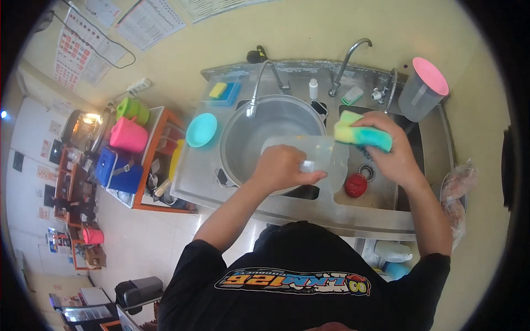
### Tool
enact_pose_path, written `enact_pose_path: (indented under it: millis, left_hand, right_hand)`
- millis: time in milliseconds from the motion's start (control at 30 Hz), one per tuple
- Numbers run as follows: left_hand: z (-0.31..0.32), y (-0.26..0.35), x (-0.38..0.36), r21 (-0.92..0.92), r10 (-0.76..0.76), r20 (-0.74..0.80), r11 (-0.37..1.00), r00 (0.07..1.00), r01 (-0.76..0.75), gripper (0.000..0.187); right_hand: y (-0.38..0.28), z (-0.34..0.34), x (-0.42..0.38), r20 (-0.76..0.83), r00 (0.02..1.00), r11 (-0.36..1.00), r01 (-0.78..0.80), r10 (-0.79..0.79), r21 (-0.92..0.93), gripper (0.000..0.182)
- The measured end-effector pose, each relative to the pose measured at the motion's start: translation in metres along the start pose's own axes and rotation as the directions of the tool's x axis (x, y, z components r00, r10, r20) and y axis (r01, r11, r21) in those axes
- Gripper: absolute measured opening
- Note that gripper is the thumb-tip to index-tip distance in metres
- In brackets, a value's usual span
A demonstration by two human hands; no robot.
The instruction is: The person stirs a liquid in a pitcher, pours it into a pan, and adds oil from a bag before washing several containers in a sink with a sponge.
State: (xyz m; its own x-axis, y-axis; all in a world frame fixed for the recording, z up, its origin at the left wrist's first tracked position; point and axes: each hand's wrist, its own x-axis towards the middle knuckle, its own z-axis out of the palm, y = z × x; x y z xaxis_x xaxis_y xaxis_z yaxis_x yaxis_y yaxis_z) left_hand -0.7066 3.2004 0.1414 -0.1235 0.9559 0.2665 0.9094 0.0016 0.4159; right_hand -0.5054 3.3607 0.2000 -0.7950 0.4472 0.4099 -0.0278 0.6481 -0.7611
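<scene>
My left hand [282, 166] grips a translucent plastic container [320, 148], tipped on its side with its wide end toward the right. It overlaps the large metal pot [243, 140] and the sink's left edge in this view. In my right hand [395, 144], fingers and thumb are closed around a yellow and teal sponge [361, 133]. The sponge is right by the container's wide end, over the sink [381, 190]. Below them, a red round thing [356, 185] lies in the sink beside the drain [366, 172].
A turquoise bowl [201, 130] and a blue tray [227, 95] with a yellow sponge [218, 90] stand left of the pot. Faucets [353, 52] rise behind the sink. A tall grey bucket with a pink rim [414, 102] stands at the back right. An orange-framed shelf [149, 176] is further left.
</scene>
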Motion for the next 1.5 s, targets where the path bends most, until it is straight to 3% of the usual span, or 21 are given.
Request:
enact_pose_path:
  millis: [67, 100, 200, 233, 333, 367, 467, 500, 600, 633, 767, 867, 900, 967, 1000, 1100, 1200, 1300, 1400, 1433, 1500]
  left_hand:
    - [0.011, 0.016, 0.013, 0.06, 0.069, -0.026, 0.996, 0.997, -0.067, 0.057]
    - [0.016, 0.023, 0.018, 0.088, 0.107, -0.034, 0.991, 0.994, -0.103, 0.059]
    - [0.036, 0.024, 0.026, 0.197, 0.174, 0.138, 0.96, 0.975, -0.199, 0.061]
    - [0.04, 0.025, 0.025, 0.17, 0.2, 0.121, 0.961, 0.972, -0.218, 0.062]
    - [0.048, 0.023, 0.027, 0.119, 0.274, 0.083, 0.952, 0.958, -0.283, 0.063]
    - [0.053, 0.024, 0.03, 0.118, 0.29, 0.085, 0.947, 0.953, -0.299, 0.063]
    - [0.049, 0.026, 0.033, 0.103, 0.273, 0.163, 0.951, 0.948, -0.292, 0.061]
    - [0.046, 0.029, 0.037, 0.099, 0.268, 0.197, 0.952, 0.943, -0.291, 0.061]
    - [0.059, 0.023, 0.031, 0.055, 0.359, 0.2, 0.925, 0.912, -0.376, 0.062]
    - [0.056, 0.022, 0.029, 0.043, 0.371, 0.204, 0.921, 0.906, -0.387, 0.062]
    - [0.052, 0.014, 0.032, 0.011, 0.376, 0.176, 0.923, 0.91, -0.384, 0.06]
    - [0.049, 0.013, 0.036, 0.029, 0.415, 0.183, 0.904, 0.891, -0.427, 0.059]
    - [0.048, 0.012, 0.032, 0.033, 0.425, 0.194, 0.898, 0.884, -0.439, 0.059]
    - [0.047, 0.009, 0.028, -0.019, 0.43, 0.146, 0.901, 0.891, -0.433, 0.057]
    - [0.046, 0.005, 0.027, -0.041, 0.426, 0.123, 0.904, 0.896, -0.425, 0.056]
    - [0.049, -0.012, 0.03, -0.159, 0.329, -0.003, 0.932, 0.944, -0.325, 0.052]
    - [0.042, -0.023, 0.033, -0.31, 0.254, -0.026, 0.917, 0.967, -0.249, 0.047]
    - [0.036, -0.036, 0.029, -0.678, 0.023, 0.107, 0.733, 0.994, 0.056, 0.042]
    - [0.039, -0.04, 0.032, -0.777, -0.145, 0.156, 0.593, 0.977, 0.212, 0.042]
    - [0.039, -0.047, 0.035, -0.778, -0.12, 0.233, 0.572, 0.965, 0.259, 0.042]
    - [0.037, -0.049, 0.041, -0.757, -0.081, 0.342, 0.566, 0.936, 0.326, 0.043]
  right_hand:
    - [-0.004, 0.011, -0.004, 0.033, 0.997, 0.998, 0.068, -0.068, 0.019, 0.034]
    - [-0.002, 0.02, -0.008, 0.122, 0.992, 0.997, 0.028, -0.02, -0.068, 0.034]
    - [0.035, 0.012, -0.005, 0.173, 0.968, 0.942, -0.12, 0.18, -0.312, 0.035]
    - [0.053, 0.006, -0.007, 0.092, 0.972, 0.897, -0.162, 0.218, -0.412, 0.033]
    - [0.077, -0.005, -0.019, -0.115, 0.907, 0.906, -0.415, 0.405, -0.087, 0.03]
    - [0.059, -0.004, -0.023, -0.119, 0.91, 0.918, -0.395, 0.398, 0.044, 0.029]
    - [0.022, 0.017, -0.033, -0.002, 0.994, 0.966, -0.108, 0.11, -0.234, 0.027]
    - [0.029, 0.028, -0.037, -0.041, 0.997, 0.962, -0.08, 0.071, -0.26, 0.026]
    - [0.071, 0.016, -0.044, -0.131, 0.922, 0.777, -0.379, 0.366, -0.503, 0.03]
    - [0.082, 0.013, -0.044, -0.218, 0.88, 0.779, -0.475, 0.422, -0.409, 0.03]
    - [0.021, 0.031, -0.035, -0.187, 0.949, 0.935, -0.289, 0.252, -0.207, 0.029]
    - [0.045, 0.042, -0.037, -0.111, 0.954, 0.842, -0.299, 0.28, -0.449, 0.031]
    - [0.047, 0.046, -0.036, -0.16, 0.887, 0.772, -0.457, 0.434, -0.441, 0.033]
    - [0.046, 0.044, -0.03, -0.181, 0.887, 0.784, -0.461, 0.426, -0.415, 0.033]
    - [0.043, 0.045, -0.025, -0.186, 0.889, 0.793, -0.458, 0.419, -0.401, 0.033]
    - [0.008, 0.044, -0.013, -0.144, 0.967, 0.948, -0.238, 0.21, -0.212, 0.033]
    - [0.038, 0.017, -0.013, -0.322, 0.928, 0.8, -0.336, 0.19, -0.497, 0.034]
    - [0.027, -0.018, -0.006, -0.391, 0.867, 0.937, -0.348, 0.307, -0.037, 0.036]
    - [-0.006, -0.013, -0.013, -0.285, 0.947, 0.989, -0.149, 0.147, 0.014, 0.038]
    - [0.003, -0.01, -0.016, -0.121, 0.984, 0.968, 0.097, -0.128, -0.232, 0.038]
    - [0.002, -0.007, -0.022, 0.161, 0.976, 0.859, 0.207, -0.148, -0.467, 0.03]
